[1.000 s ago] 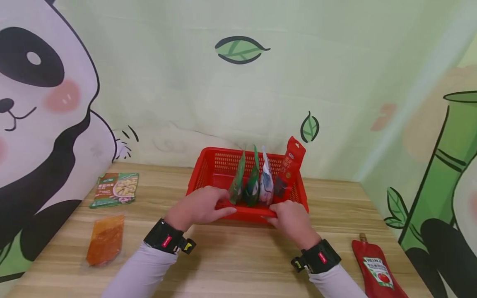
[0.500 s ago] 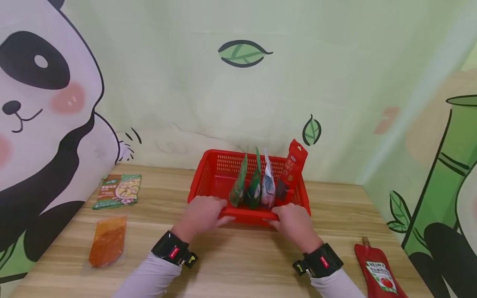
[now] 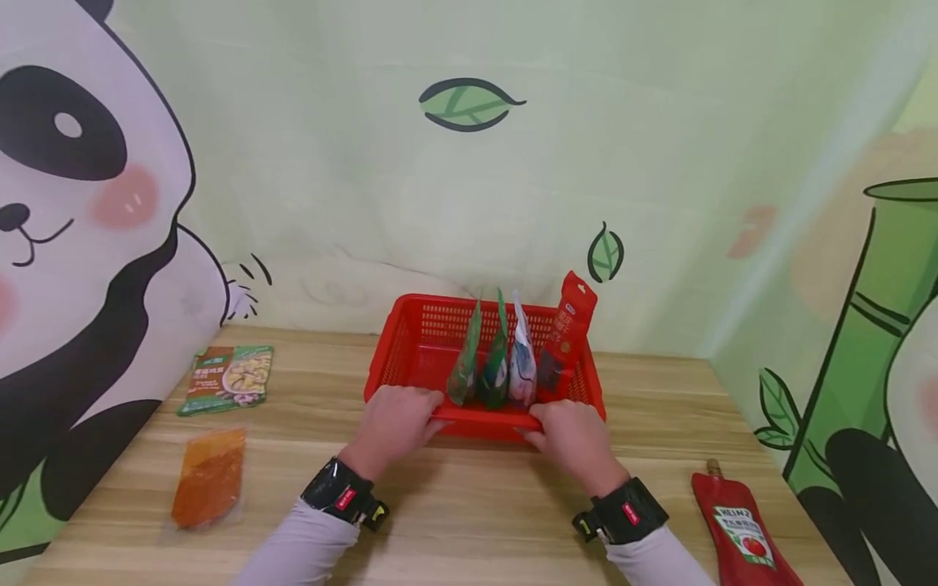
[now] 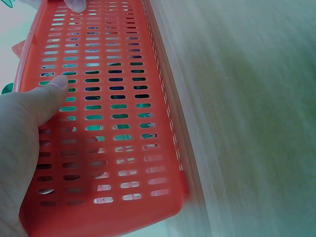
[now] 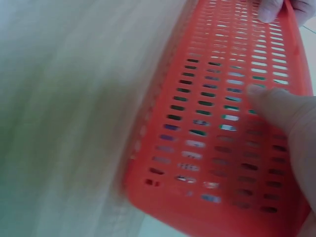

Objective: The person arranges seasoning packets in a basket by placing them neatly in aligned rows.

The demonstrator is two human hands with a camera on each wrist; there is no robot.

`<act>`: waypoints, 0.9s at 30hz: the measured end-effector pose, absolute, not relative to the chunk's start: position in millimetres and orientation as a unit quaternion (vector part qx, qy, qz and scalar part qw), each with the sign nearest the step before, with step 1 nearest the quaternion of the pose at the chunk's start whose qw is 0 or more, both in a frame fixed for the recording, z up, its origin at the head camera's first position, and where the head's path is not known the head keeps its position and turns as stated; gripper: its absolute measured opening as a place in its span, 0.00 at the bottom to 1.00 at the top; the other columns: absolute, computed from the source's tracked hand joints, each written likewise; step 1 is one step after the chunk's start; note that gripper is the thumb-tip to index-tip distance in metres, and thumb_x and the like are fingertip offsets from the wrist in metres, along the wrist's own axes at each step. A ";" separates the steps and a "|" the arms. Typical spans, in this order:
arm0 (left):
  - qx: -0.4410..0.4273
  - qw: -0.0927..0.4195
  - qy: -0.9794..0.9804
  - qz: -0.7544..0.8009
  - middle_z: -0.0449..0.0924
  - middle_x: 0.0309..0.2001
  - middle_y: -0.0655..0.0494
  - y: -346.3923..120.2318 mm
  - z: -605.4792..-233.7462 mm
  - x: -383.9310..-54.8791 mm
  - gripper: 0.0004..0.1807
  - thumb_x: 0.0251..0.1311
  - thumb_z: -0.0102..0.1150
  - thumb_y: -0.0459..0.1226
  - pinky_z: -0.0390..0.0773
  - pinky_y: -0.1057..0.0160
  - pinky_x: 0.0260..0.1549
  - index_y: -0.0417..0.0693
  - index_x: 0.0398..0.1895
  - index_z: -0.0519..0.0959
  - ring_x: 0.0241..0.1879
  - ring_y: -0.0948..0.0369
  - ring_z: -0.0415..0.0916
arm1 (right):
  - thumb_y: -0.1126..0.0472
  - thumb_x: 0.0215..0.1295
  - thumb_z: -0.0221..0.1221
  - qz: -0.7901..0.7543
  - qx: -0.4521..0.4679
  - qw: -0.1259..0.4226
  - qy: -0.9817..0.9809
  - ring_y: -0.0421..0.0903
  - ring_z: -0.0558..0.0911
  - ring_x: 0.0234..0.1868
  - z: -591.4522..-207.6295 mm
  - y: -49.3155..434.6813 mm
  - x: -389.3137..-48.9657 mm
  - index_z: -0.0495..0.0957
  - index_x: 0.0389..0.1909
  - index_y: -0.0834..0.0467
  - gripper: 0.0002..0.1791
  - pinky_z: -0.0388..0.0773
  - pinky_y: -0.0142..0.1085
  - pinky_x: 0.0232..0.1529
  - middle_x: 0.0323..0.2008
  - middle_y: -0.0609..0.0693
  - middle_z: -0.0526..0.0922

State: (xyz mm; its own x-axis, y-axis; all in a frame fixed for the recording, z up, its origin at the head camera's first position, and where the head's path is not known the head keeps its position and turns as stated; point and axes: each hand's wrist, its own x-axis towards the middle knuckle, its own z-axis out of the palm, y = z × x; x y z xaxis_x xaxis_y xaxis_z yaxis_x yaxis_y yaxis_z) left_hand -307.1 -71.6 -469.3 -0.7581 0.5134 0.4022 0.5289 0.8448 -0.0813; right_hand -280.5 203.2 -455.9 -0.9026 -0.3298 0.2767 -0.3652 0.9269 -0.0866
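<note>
A red slotted plastic basket (image 3: 469,426) stands near the back of the table. My left hand (image 3: 396,423) grips its front rim left of centre, and my right hand (image 3: 575,439) grips the same rim to the right. Each thumb presses the outside of the front wall in the wrist views, with the left thumb (image 4: 52,94) and right thumb (image 5: 271,103) over the slots; the other fingers go over the rim, mostly hidden. Inside the basket stand two green packets (image 3: 466,358) (image 3: 494,370), a white packet (image 3: 523,358) and a tall red packet (image 3: 567,334) leaning right.
At the left lie a green and brown food packet (image 3: 227,379) and a clear bag of orange-brown contents (image 3: 208,478). A red Heinz ketchup pouch (image 3: 743,529) with a spout lies at the right front. A printed cloth backdrop (image 3: 469,203) hangs close behind the basket.
My left hand has drawn in closer against the front rim, its thumb now tucked at the wall. The right hand keeps its hold, and the basket stays about where it was.
</note>
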 end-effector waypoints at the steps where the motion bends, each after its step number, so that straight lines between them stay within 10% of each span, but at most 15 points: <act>1: -0.277 0.209 -0.938 -0.016 0.79 0.20 0.63 -72.0 -469.2 -307.4 0.16 0.54 0.75 0.53 0.71 0.67 0.20 0.56 0.30 0.81 0.18 0.65 0.67 | 0.50 0.57 0.75 0.075 0.181 0.138 -0.971 0.40 0.74 0.23 -457.4 203.3 -279.8 0.86 0.31 0.51 0.10 0.75 0.35 0.31 0.21 0.43 0.81; 13: -0.283 0.192 -0.939 -0.025 0.81 0.22 0.61 -63.2 -470.4 -311.6 0.16 0.55 0.75 0.54 0.73 0.67 0.21 0.55 0.34 0.82 0.18 0.65 0.68 | 0.48 0.64 0.69 0.313 0.077 0.077 -0.944 0.54 0.77 0.65 -442.0 238.8 -233.4 0.72 0.69 0.52 0.34 0.80 0.56 0.60 0.64 0.52 0.80; 27: -0.282 0.175 -0.943 -0.038 0.80 0.21 0.62 -58.5 -465.0 -309.8 0.16 0.57 0.73 0.54 0.70 0.68 0.21 0.55 0.33 0.82 0.19 0.65 0.68 | 0.36 0.65 0.63 0.156 -0.184 0.011 -0.970 0.66 0.79 0.48 -444.8 369.1 -165.0 0.70 0.63 0.71 0.44 0.79 0.58 0.47 0.54 0.74 0.78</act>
